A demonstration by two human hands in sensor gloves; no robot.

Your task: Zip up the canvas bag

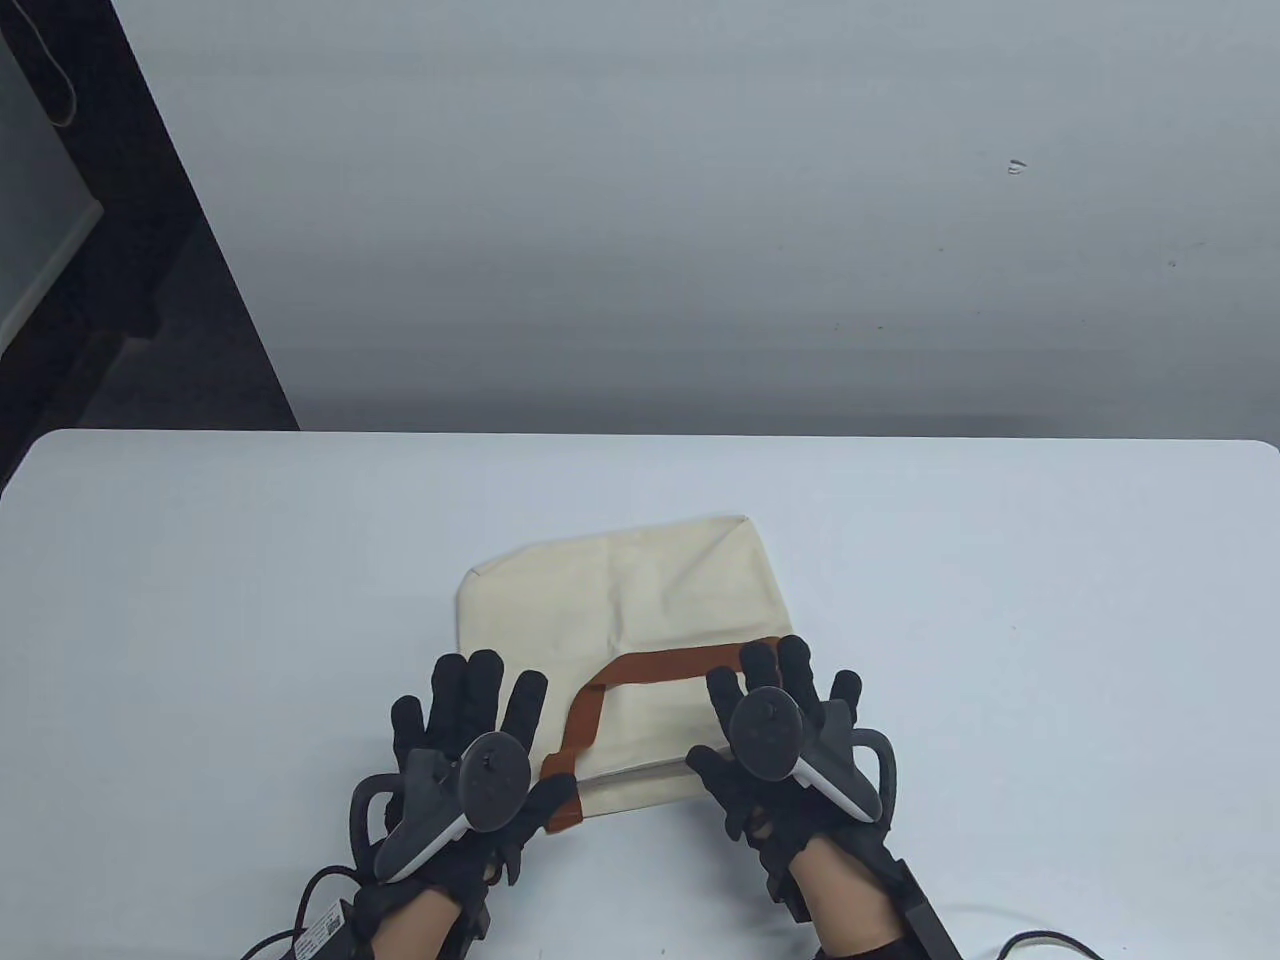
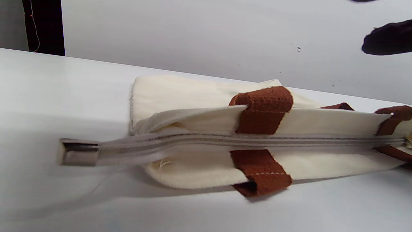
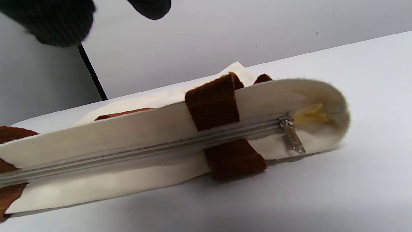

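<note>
A cream canvas bag [image 1: 660, 590] with brown handle straps [image 1: 650, 665] lies flat on the white table [image 1: 1000, 600], its zipped edge toward me. In the right wrist view the zipper teeth [image 3: 161, 148] are joined along the bag, and the metal slider [image 3: 286, 122] sits at the right end with its pull tab hanging down. In the left wrist view the zipper tail ends in a metal cap [image 2: 79, 151] past the bag's left end. My left hand [image 1: 470, 710] and right hand [image 1: 790, 690] are over the bag's near corners, fingers spread, holding nothing.
Black cables [image 1: 300, 900] trail off the table's near edge by my left wrist. A dark panel [image 1: 120, 250] stands behind the table's far left corner, with a grey wall behind the rest.
</note>
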